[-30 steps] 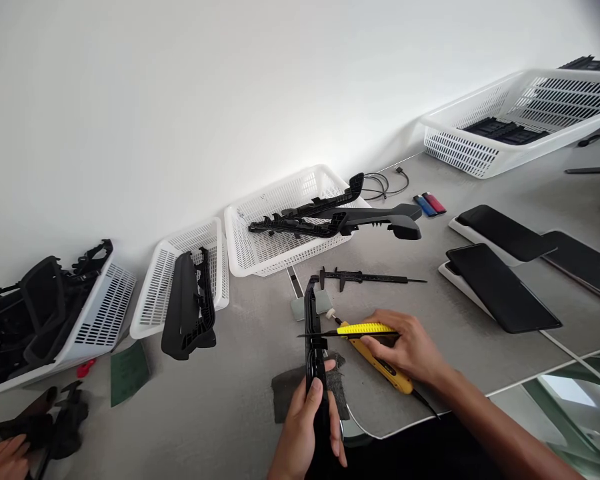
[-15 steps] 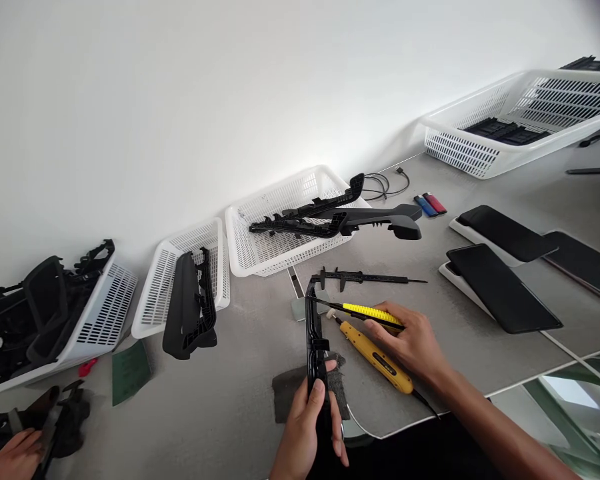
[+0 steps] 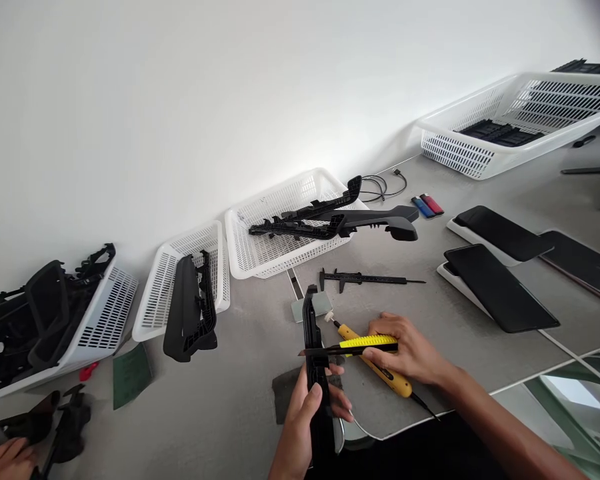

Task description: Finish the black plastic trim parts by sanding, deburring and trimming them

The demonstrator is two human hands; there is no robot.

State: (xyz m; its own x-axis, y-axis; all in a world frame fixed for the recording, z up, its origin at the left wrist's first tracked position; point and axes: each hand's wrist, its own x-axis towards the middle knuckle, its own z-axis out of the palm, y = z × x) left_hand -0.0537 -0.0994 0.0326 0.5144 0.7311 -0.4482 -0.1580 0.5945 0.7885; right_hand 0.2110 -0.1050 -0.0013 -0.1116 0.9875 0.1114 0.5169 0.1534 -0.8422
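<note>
- The left hand, low in the frame just right of centre, has its fingers wrapped around the lower end of a long black plastic trim piece, thumb on its near face, holding it upright above the counter.
- The right hand, right of centre, has its fingers pinched on the yellow grip of a slim file; the file's dark blade runs level to the left and lies across the trim piece at mid-height, touching it.
- A yellow-handled tool lies on the counter under the right hand, its white tip pointing up-left and a black cord trailing toward the bottom edge.
- A dark grey abrasive pad lies on the counter behind the left hand.
- A black vernier caliper lies flat a little above the hands.
- Above the caliper, a white mesh basket holds long black moulded parts that stick out over its right rim.
- A smaller white basket to the left has a black part leaning against its front.
- At the far left a basket is packed with black housings.
- In the lower left corner, another person's hand rests on black parts.
- Blue and red lighters lie right of the middle basket.
- Dark flat panels on white bases lie at the right.
</note>
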